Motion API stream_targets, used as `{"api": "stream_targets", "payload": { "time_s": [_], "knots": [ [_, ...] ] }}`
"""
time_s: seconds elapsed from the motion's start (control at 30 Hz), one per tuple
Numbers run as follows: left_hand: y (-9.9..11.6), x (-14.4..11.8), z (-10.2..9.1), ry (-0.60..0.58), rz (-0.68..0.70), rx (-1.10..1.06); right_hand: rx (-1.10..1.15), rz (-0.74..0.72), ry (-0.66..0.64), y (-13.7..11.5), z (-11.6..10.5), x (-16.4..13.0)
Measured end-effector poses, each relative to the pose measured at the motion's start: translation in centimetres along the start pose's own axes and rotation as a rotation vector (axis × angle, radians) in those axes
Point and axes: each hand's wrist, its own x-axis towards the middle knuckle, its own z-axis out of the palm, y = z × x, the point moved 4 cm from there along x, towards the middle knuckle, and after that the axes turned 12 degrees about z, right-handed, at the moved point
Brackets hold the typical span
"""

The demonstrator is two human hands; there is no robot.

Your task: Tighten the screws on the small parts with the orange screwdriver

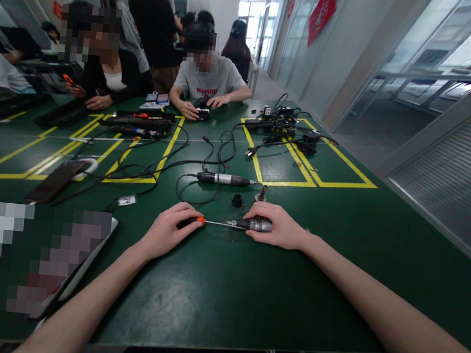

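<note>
My left hand (166,228) is closed around the handle of a screwdriver (201,220), black with an orange collar. Its thin metal shaft points right, along the front of a cylindrical black-and-silver tool part (251,223). That part lies in the closed fingers of my right hand (281,225), its narrow tip facing left. Whether the shaft touches it I cannot tell. Just beyond my hands sit a small black cap (237,200) and a small upright part with a brownish stem (263,192). Farther back lies a corded electric screwdriver (227,179), silver and black.
Cables (170,162) loop across the green table (190,300). A heap of black cords and plugs (282,123) lies at the back right by yellow tape outlines. A dark phone (58,179) rests at left. Across the table, a person in grey (211,80) handles a black object.
</note>
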Motion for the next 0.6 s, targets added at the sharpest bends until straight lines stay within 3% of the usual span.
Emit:
{"api": "stream_targets", "payload": {
  "time_s": [0.6],
  "knots": [
    [-0.06,-0.10,-0.22,0.011,0.016,0.024,0.011,0.005,-0.007,-0.09,-0.01,0.01]
  ]
}}
